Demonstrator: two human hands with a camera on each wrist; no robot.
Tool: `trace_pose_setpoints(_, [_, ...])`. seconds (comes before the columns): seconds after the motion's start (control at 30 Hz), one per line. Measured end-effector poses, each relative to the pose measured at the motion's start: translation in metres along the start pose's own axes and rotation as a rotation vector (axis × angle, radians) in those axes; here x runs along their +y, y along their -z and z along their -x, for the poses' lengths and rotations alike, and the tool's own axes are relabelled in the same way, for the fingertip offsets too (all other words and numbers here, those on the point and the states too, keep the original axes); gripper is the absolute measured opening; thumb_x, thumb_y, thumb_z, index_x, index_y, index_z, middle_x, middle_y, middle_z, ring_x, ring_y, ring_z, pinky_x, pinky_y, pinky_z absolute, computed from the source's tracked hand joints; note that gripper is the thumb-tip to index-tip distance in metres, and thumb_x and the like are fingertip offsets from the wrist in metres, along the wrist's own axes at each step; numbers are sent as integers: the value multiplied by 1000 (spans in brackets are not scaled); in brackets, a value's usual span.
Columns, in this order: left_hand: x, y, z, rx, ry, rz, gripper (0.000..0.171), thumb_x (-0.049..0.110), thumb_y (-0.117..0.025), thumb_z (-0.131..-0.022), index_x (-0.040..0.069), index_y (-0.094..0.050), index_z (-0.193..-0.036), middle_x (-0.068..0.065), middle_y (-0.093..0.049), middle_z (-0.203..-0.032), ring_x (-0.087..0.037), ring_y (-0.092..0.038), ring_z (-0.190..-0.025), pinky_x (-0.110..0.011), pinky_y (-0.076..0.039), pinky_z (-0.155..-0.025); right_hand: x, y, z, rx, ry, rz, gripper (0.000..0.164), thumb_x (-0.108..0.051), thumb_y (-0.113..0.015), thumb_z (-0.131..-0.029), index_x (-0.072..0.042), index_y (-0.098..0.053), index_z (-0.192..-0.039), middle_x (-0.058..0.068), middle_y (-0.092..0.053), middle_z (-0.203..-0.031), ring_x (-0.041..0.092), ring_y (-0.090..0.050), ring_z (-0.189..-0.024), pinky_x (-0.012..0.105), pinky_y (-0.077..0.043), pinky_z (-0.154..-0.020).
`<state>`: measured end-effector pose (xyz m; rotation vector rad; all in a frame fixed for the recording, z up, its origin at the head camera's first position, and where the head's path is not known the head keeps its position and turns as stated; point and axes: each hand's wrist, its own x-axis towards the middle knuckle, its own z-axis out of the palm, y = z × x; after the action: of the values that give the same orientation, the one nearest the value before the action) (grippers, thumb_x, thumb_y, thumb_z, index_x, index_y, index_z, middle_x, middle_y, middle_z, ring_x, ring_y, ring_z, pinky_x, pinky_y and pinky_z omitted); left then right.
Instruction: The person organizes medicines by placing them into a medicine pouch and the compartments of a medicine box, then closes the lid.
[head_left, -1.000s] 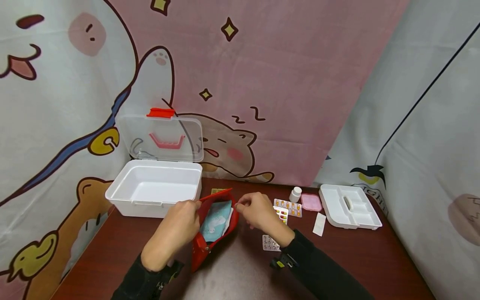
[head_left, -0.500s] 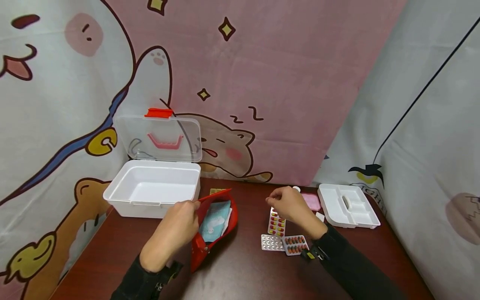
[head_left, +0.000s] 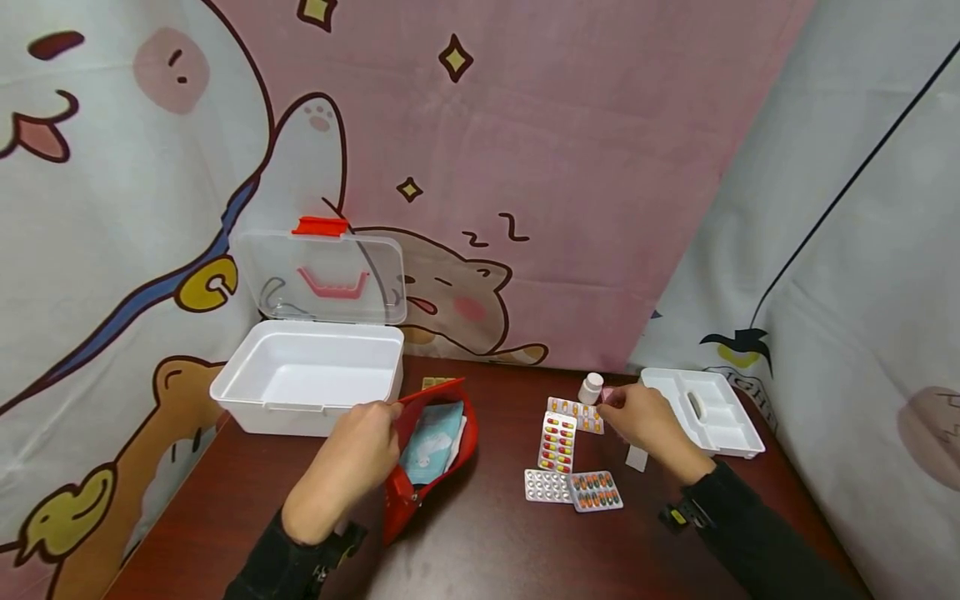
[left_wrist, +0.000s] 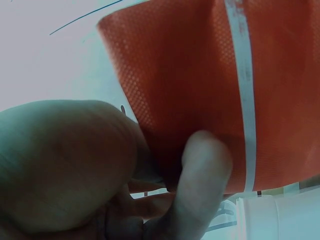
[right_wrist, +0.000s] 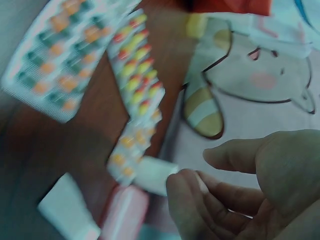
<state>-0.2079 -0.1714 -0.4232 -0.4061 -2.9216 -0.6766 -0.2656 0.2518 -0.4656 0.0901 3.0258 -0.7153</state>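
Note:
My left hand (head_left: 352,458) pinches the upper edge of a red zip pouch (head_left: 397,507), thumb on the outside in the left wrist view. The pouch gapes, showing a light-blue packet (head_left: 432,446) and something white inside. My right hand (head_left: 658,427) hovers over a small pink case (right_wrist: 126,212), mostly covering it in the head view. Its thumb is apart from its bent fingers, with nothing held between them. Left of this hand are a white bottle (head_left: 591,388) and several blister packs, including a red-and-yellow capsule pack (head_left: 557,442). Below it lies a white packet (head_left: 636,458), partly hidden.
At the back left stands a white box (head_left: 303,417) with its clear lid (head_left: 322,258) raised. A white compartment tray (head_left: 723,417) lies at the right. Behind the pouch shows a small gold pack (head_left: 437,382). A printed cloth (head_left: 570,208) hangs behind the table.
My right hand has left the pouch's right edge and moved right, past the blister packs, to the pink case. The left hand still holds the pouch in the same place.

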Motion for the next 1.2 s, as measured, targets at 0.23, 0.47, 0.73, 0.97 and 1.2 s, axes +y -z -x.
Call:
trace_pose_setpoints(0.23, [1,1,0,-12,6,6,35,-4,-66,-93,-4,-79,-126,-20,-82,-119,-32,-78,-97,-48,-66,-84,33,-6,1,28,-2,139,26,-24,-76,-98,2,-77,-97,12,-71,-81,25,-58,-70,35,-44,-60])
trace_pose_setpoints(0.47, [1,1,0,-10,0,6,36,-5,-65,-93,-4,-79,-127,-20,-81,-121,-33,-78,-100,-48,-66,-85,35,-14,10,30,46,257,26,-19,-79,-97,7,-75,-93,17,-71,-79,25,-60,-65,40,-47,-58])
trace_pose_setpoints(0.73, [2,1,0,-8,-11,-16,34,-5,-66,-92,-3,-80,-123,-18,-82,-111,-32,-76,-92,-48,-65,-82,35,-24,13,75,63,333,33,-18,-82,-95,13,-74,-95,27,-72,-85,39,-71,-73,54,-57,-66])
trace_pose_setpoints(0.97, [2,1,-1,-2,-25,-22,32,-5,-67,-92,-2,-80,-122,-17,-82,-108,-29,-75,-90,-47,-64,-80,40,-32,15,51,63,366,33,-19,-83,-94,12,-75,-95,29,-74,-88,44,-75,-77,58,-60,-66])
trace_pose_setpoints(1.2, [2,0,-1,-3,-21,-23,33,-5,-67,-92,-2,-80,-122,-17,-82,-110,-30,-76,-91,-47,-65,-81,38,-37,18,50,61,366,23,-14,-80,-94,8,-74,-91,27,-75,-88,42,-75,-76,57,-59,-62])
